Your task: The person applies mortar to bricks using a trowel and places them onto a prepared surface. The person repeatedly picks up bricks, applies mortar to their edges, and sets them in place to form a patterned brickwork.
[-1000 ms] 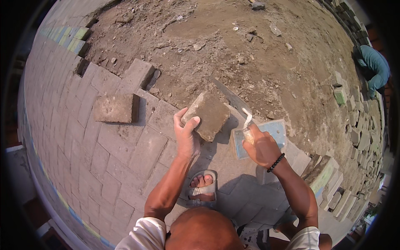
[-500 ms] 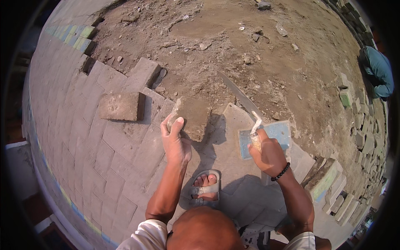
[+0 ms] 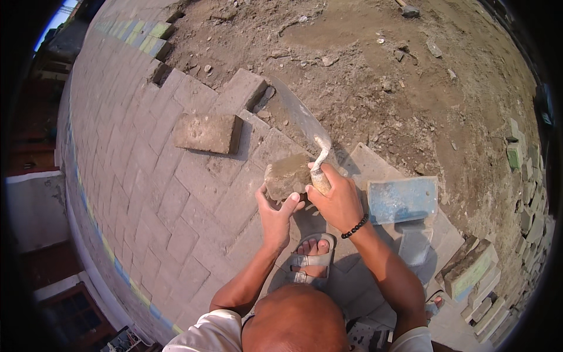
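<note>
My left hand grips a dirt-crusted paving brick from its near side, held above the laid pavers. In my right hand is the pale, worn handle of a trowel, its long metal blade pointing away over the soil edge. The neck of the trowel is close to the brick's right side; whether my right fingers touch the brick, I cannot tell. A loose paving brick lies on the paving to the left. Right of my right hand lies a blue-faced paver.
Laid grey pavers stretch along the left, with a stepped edge against bare, stony soil. A block juts up at that edge. Stacked pavers stand at the right. My sandalled foot is just below my hands.
Both hands have come together: the trowel has moved left off the blue paver toward the brick. The brick has turned in my left hand. The whole view has shifted.
</note>
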The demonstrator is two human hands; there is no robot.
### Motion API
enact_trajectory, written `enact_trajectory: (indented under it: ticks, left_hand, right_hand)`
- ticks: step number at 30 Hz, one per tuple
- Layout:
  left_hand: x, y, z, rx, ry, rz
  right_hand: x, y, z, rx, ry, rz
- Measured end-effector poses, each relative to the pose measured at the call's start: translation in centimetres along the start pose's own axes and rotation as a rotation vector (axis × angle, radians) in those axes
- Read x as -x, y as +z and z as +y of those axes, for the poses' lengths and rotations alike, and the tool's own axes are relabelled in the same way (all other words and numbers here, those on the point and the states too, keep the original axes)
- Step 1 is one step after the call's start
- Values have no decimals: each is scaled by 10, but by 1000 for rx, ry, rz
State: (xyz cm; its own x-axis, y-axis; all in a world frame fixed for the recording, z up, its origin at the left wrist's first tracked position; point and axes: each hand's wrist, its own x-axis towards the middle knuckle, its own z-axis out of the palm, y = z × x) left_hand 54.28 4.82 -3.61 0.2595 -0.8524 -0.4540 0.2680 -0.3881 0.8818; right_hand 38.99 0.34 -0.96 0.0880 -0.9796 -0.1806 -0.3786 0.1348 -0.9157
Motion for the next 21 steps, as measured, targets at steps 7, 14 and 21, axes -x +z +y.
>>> enact_trajectory:
  ticks: [7,14,21]
  left_hand:
    - [-56,-42,0,-801,538,-126]
    - [-76,-17,-29,-330,409,-80]
    - [-76,29,-17,-583,568,46]
  right_hand:
    - [-35,7,7,50,-71,-31]
    - [-8,-30,-5,269,20,-63]
    - [31,-83,-29,532,61,-243]
